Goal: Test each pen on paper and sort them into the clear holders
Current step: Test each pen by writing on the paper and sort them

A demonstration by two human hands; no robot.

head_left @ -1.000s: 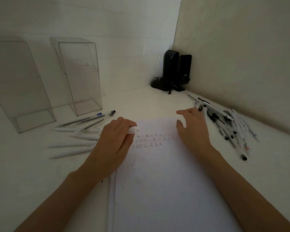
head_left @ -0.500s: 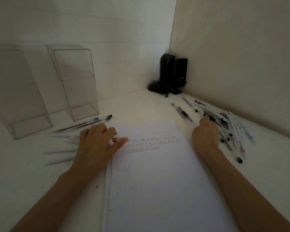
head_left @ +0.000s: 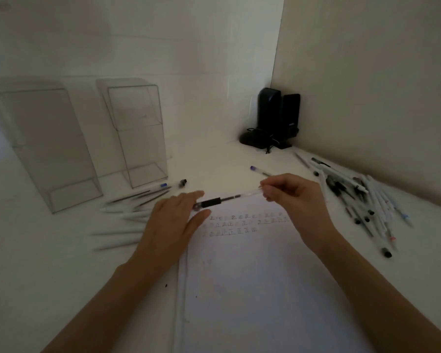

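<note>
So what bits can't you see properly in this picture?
Head view only:
Whether the left hand touches the pen that the right hand pinches: blur at its tip.
The marks on the paper: too small and faint to read.
The white pens left of the paper: blurred, some ends behind the left hand.
The paper's near end: cut off by the bottom edge.
The black device: too dark to identify.

The 2 holders [head_left: 87, 146] at the upper left are clear, shiny plastic. The pen [head_left: 229, 199] has a see-through plastic tube. The paper [head_left: 260, 289] looks smooth and matt.
</note>
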